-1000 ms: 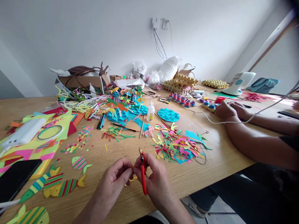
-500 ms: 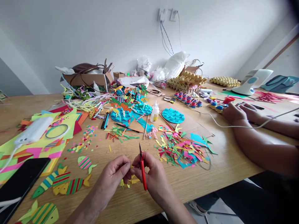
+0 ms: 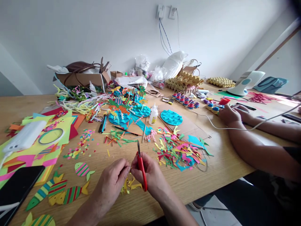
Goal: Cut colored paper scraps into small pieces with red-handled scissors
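Trimming seems underway: the right hand (image 3: 151, 176) holds scissors (image 3: 140, 163), the left hand (image 3: 114, 175) pinches narrowly (contents hidden); cutting needs re-gripping.

The wooden table (image 3: 183, 183) is strewn with yellow scraps (image 3: 135, 186), multicoloured clippings (image 3: 180, 150), striped paper fish (image 3: 72, 195) and pens (image 3: 104, 123).

Right hand (image 3: 152, 173) grips red-handled scissors (image 3: 142, 170), blades toward twelve o'clock; left hand (image 3: 114, 175) close at nine; yellow scraps (image 3: 129, 184) at six from both.
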### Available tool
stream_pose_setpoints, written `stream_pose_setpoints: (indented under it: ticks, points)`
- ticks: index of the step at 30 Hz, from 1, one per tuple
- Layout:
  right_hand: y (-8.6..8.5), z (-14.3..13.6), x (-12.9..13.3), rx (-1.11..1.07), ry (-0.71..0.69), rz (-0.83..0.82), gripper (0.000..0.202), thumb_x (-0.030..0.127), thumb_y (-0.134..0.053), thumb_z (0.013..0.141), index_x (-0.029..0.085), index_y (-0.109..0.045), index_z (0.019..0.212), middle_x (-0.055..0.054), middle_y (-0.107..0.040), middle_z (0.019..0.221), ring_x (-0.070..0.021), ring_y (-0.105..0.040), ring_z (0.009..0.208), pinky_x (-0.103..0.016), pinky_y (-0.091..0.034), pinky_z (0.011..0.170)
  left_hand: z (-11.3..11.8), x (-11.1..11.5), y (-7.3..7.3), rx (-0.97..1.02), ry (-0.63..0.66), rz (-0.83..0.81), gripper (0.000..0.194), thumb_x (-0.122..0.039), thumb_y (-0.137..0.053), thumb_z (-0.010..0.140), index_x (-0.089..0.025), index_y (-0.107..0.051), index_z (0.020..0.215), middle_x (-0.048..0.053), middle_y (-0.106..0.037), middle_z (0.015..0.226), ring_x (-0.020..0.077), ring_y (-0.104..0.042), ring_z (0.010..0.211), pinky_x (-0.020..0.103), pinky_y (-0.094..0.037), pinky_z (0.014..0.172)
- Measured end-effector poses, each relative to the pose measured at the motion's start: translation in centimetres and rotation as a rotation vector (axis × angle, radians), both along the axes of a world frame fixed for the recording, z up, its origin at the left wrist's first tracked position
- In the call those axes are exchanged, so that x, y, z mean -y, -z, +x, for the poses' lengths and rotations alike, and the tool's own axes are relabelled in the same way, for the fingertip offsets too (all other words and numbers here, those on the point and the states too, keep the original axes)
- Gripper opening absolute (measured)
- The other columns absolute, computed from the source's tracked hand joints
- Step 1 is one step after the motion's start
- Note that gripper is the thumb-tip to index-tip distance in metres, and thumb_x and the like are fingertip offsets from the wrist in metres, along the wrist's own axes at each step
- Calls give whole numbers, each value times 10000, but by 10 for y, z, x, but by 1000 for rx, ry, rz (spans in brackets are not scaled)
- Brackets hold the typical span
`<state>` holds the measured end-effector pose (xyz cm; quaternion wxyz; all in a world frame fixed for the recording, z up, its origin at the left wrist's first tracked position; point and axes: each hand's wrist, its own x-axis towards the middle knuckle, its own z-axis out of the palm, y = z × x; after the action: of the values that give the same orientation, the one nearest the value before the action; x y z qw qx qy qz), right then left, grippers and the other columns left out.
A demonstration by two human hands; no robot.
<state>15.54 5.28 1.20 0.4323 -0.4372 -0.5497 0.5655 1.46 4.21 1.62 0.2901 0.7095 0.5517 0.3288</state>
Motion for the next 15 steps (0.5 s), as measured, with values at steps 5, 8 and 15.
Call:
stream_pose_setpoints:
  ticks: [5,8,15]
  points:
    - [0,-5,0,73,68,33,90,192,-535,614,188,-464,669,35,-482,606,-103,-429,556,-197,-365,508,-5,1,0,96,71,-120,147,-277,-432,823,-211,-532,740,4,-611,674,165,-580,629,221,-439,586]
    - [4,-7,-1,132,88,66,81,172,-527,619,190,-460,661,35,-481,602,-107,-438,560,-195,-371,510,-7,1,1,98,78,-160,209,-274,-432,814,-207,-501,629,-26,-520,569,146,-510,544,209,-411,525]
    - [4,-3,-8,198,93,109,85,114,-505,615,185,-475,652,41,-502,593,-100,-452,547,-190,-374,514,-10,-7,1,109,67,-169,198,-236,-462,775,-202,-489,582,-52,-441,529,130,-439,516,197,-365,495]
